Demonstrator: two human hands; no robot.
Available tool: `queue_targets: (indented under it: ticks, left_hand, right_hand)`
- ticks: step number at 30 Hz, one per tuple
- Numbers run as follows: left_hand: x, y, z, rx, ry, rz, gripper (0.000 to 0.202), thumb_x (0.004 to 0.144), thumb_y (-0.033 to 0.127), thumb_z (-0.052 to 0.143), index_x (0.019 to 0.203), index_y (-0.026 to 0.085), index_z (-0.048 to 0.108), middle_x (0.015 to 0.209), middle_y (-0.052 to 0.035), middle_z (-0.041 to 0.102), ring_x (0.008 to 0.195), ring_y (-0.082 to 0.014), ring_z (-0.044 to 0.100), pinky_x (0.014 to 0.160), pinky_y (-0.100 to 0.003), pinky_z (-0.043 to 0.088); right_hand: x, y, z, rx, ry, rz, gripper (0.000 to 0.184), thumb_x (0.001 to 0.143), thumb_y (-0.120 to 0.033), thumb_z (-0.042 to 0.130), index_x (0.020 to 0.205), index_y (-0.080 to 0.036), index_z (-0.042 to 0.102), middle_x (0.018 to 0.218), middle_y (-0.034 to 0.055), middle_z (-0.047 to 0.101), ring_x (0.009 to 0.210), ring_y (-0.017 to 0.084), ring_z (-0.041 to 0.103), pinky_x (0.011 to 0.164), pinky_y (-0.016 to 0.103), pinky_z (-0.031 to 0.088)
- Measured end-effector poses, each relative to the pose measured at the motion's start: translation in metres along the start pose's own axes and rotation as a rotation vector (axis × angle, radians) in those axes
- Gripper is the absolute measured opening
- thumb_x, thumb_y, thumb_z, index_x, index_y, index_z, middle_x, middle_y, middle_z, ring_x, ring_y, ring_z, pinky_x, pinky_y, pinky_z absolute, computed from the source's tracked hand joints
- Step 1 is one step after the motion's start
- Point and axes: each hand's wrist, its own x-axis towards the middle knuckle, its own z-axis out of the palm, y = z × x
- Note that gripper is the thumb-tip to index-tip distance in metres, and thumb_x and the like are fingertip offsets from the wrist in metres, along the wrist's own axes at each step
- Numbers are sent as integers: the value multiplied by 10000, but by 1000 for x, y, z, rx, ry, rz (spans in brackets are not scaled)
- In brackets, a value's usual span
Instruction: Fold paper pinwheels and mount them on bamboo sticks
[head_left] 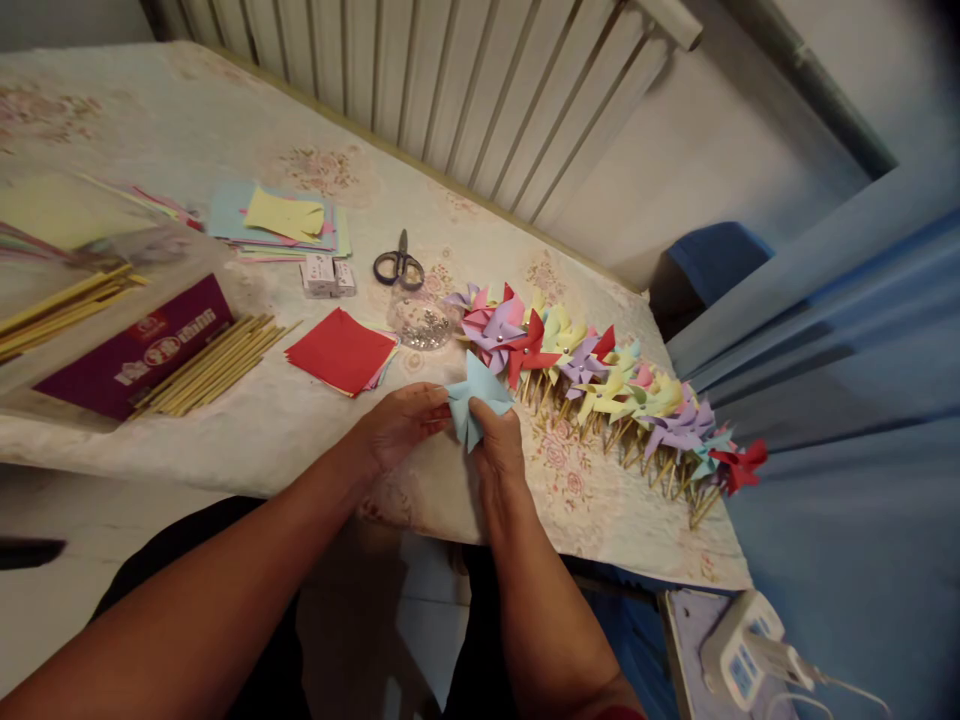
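Between my two hands, above the near edge of the table, is a light blue paper pinwheel (480, 386) with its blades folded in. My left hand (411, 420) pinches its left side with closed fingers. On the lower right, my right hand (501, 445) grips it, thumb over the front near the centre. No stick shows on this pinwheel. Just beyond it lies a row of finished pinwheels (585, 360) in several colours on wooden sticks. A clear bag of small metal fasteners (426, 325) sits behind my left hand, beside a stack of red paper squares (341, 350).
Black-handled scissors (400, 265) lie near small white boxes (328, 276) and a pile of coloured paper (277, 220). At left, wooden sticks (217, 365) rest by a purple box (142, 345). A white power strip (742, 650) stands lower right, near a blue curtain (847, 450).
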Motion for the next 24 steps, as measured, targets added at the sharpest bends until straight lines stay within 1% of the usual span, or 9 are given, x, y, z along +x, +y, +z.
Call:
queue_targets:
  ticks: [3,6,8,12,14,20,22,24]
  left_hand:
    - [-1,-10,7,-10,-35,75,250,636,287,843,825,164,735,836,-37,709,767,-158,634,763,-283,499]
    - [-1,-18,14,10,-44,112,260,610,270,840,814,146,736,778,-28,702,728,-147,622,750,-275,492]
    - [0,-23,16,25,-27,120,241,619,294,825,780,141,731,748,-27,698,709,-143,619,743,-271,486]
    - [4,-30,17,36,52,162,222,637,309,795,770,145,726,741,-23,695,709,-143,613,731,-263,480]
    - [6,-32,18,34,83,169,198,643,300,782,753,149,717,717,-15,682,692,-140,599,704,-259,474]
    - [4,-30,23,57,122,193,125,667,277,727,706,162,697,685,4,662,618,-117,556,641,-244,446]
    - [4,-29,24,80,137,198,115,668,275,716,694,167,689,673,7,654,613,-118,557,634,-243,444]
    - [5,-29,24,87,127,197,111,667,274,715,687,171,679,666,8,647,632,-125,571,647,-246,453]
  right_hand:
    - [-2,1,2,26,27,-22,318,590,-263,748,873,-167,639,754,-18,686,626,123,606,638,263,522]
    - [-6,2,5,27,34,-42,295,608,-279,731,863,-172,629,744,-14,671,628,124,595,625,262,517]
    - [-8,3,8,4,45,-39,294,615,-289,721,867,-175,623,725,-17,657,616,125,582,615,267,514]
    - [-11,4,13,-29,37,-40,307,619,-312,701,884,-176,626,743,-11,663,640,134,588,652,289,529]
    - [-12,5,16,-39,39,-42,304,614,-326,693,870,-178,625,736,-11,661,641,137,585,654,291,528]
    - [-14,7,18,-27,34,-31,254,626,-317,679,833,-184,617,692,-29,638,632,130,582,650,274,520]
    - [-14,9,17,-27,32,-39,238,644,-320,675,831,-187,615,682,-30,635,647,138,597,654,276,524]
    - [-13,12,16,-31,26,-47,231,661,-324,677,835,-185,615,691,-23,642,659,142,608,658,277,527]
